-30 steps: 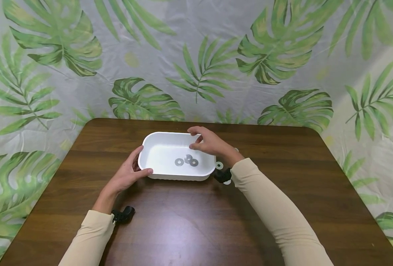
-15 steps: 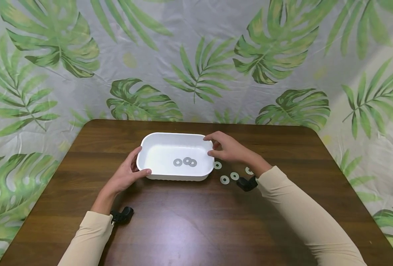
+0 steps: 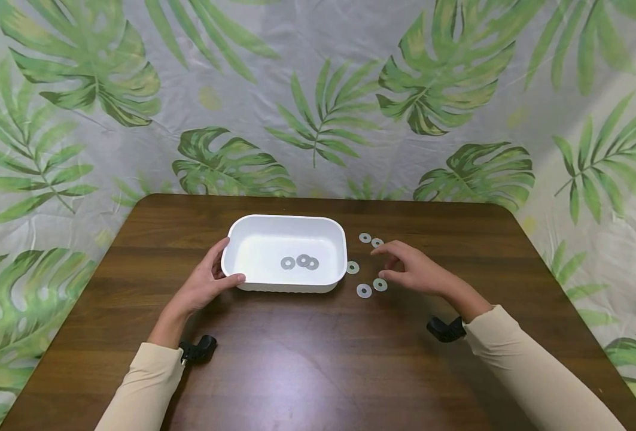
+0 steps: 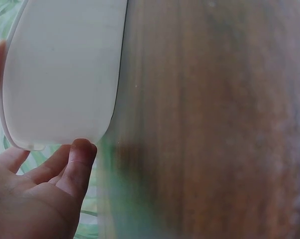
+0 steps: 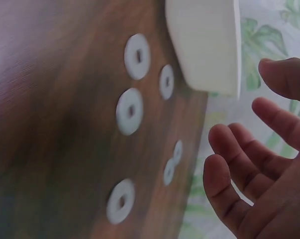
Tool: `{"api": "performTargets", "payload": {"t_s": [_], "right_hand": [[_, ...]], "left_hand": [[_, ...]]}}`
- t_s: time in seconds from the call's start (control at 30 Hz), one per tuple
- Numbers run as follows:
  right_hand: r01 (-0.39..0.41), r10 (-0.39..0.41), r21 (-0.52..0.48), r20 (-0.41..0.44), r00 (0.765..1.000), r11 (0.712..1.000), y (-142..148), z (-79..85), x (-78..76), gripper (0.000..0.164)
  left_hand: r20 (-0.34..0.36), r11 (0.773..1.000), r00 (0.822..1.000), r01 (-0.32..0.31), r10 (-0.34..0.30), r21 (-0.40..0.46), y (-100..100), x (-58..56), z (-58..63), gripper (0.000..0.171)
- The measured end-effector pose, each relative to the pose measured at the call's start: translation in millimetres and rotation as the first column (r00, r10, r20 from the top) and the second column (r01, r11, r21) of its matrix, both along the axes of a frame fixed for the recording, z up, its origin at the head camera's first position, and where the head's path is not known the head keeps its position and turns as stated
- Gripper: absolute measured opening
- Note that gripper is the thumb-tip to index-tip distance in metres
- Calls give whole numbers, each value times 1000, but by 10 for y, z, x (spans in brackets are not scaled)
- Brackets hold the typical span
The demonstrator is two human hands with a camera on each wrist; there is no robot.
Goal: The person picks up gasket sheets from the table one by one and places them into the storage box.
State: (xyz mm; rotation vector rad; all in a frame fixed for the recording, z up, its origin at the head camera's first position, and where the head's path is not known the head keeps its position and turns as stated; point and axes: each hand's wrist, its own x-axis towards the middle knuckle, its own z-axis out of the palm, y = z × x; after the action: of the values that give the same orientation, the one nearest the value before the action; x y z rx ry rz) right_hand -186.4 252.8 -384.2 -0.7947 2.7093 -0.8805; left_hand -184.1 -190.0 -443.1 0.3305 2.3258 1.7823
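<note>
My left hand point(image 3: 201, 284) grips the left end of a white rectangular plastic tub point(image 3: 285, 280), thumb over the front rim and fingers along the side. In the left wrist view its fingertips touch the tub's end wall. On the tub floor lie three flat metal washers, a single washer point(image 3: 288, 263) and two overlapping ones. My right hand point(image 3: 414, 269) hovers over the table to the right of the tub, fingers loosely bent and holding nothing. Beneath and around it lie several loose washers, one washer point(image 3: 380, 285) just below the thumb and another washer point(image 5: 121, 201) lower in the right wrist view.
The dark wooden table point(image 3: 296, 359) extends on all sides of the tub. A leaf-patterned cloth point(image 3: 318, 102) hangs behind its far edge. Black camera mounts point(image 3: 199, 349) sit on both wrists.
My right hand has moved from over the tub to the right, above the loose washers, uncovering them. A blurred washer in the tub now lies flat. My left hand keeps its place.
</note>
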Motion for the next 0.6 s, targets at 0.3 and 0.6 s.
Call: {"api": "performTargets", "payload": {"t_s": [0.3, 0.6], "right_hand": [[72, -73, 30, 19, 997, 997, 340, -43, 157, 41], [114, -115, 45, 26, 993, 992, 500, -124, 173, 41]], "left_hand": [[-1, 1000, 1000, -2, 2, 8, -10, 2, -3, 93], [-1, 1000, 1000, -2, 2, -3, -6, 7, 0, 93]]}}
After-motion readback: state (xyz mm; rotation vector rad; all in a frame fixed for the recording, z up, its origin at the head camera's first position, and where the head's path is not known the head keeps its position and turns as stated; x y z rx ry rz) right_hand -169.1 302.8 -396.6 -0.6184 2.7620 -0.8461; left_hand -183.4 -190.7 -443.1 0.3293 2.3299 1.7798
